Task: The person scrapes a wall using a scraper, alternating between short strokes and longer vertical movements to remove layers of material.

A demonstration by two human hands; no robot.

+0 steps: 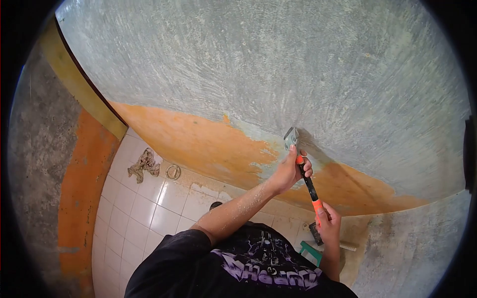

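Note:
A long-handled scraper [309, 183] with a grey metal head and a black and orange handle is held against the wall [233, 64]. My left hand [288, 173] is closed around the handle just below the head, the thumb pressed up along it. Lower down, my right hand [328, 223] grips the orange end of the handle. The scraper's head touches or nearly touches grey, scraped plaster, just above a ragged edge of orange paint [198, 136]. Pale flakes cling to my left forearm.
Below the wall lies a white tiled floor [144, 213] with dust and paint chips along its edge. A crumpled cloth [145, 165] and a roll of tape [173, 172] lie there. Near my right arm are a green object [311, 253] and a dark tool [316, 233].

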